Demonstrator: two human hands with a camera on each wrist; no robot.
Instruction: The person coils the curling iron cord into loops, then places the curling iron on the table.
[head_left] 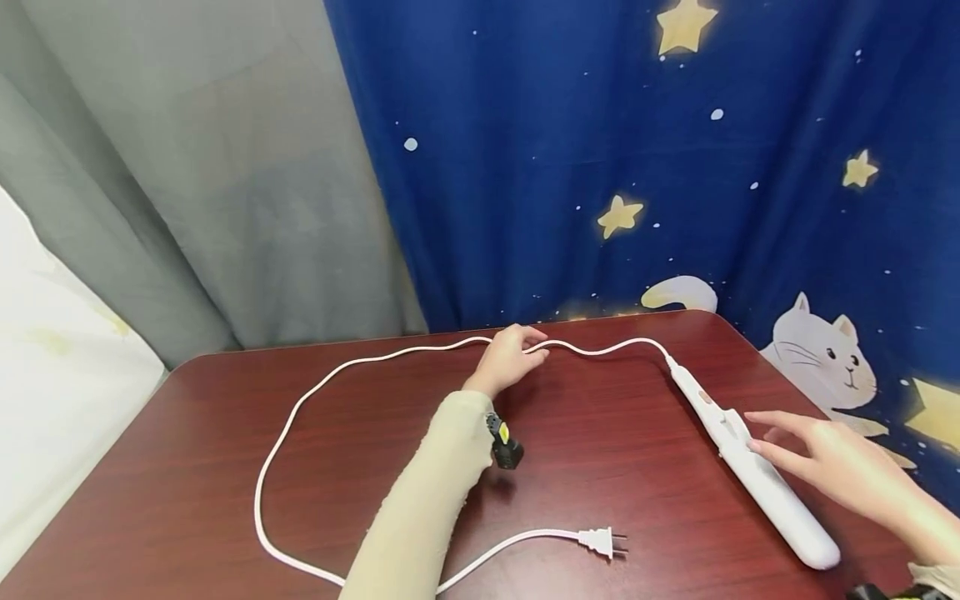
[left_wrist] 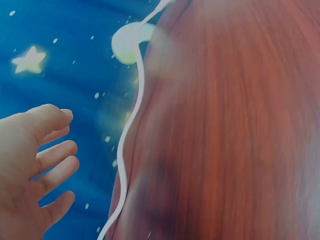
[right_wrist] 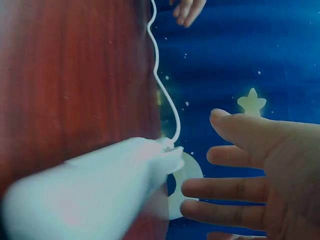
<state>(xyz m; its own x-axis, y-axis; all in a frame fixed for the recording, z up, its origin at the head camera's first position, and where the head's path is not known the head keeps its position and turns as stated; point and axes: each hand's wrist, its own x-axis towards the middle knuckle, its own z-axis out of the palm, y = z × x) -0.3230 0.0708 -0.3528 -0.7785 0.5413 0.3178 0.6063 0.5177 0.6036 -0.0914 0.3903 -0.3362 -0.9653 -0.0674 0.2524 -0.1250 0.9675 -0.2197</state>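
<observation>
A white hair straightener (head_left: pixel 765 475) lies slantwise on the right part of the table, its cord end pointing to the back. Beside its middle is my right hand (head_left: pixel 840 458), thumb and fingers extended; the right wrist view shows that hand (right_wrist: pixel 250 175) with nothing in its grasp, near the straightener (right_wrist: pixel 95 190). The white cord (head_left: pixel 262 483) runs along the back, loops left and comes forward to a two-pin plug (head_left: pixel 597 542). My left hand (head_left: pixel 510 358) hovers by the cord at the back edge. In the left wrist view its fingers (left_wrist: pixel 57 155) are loosely spread, apart from the cord (left_wrist: pixel 122 155).
The dark red wooden table (head_left: pixel 360 450) has rounded back corners. Behind it hang a grey curtain (head_left: pixel 247 208) and a blue curtain (head_left: pixel 525 167) with stars and a white cat. White cloth (head_left: pixel 60 400) hangs at the left.
</observation>
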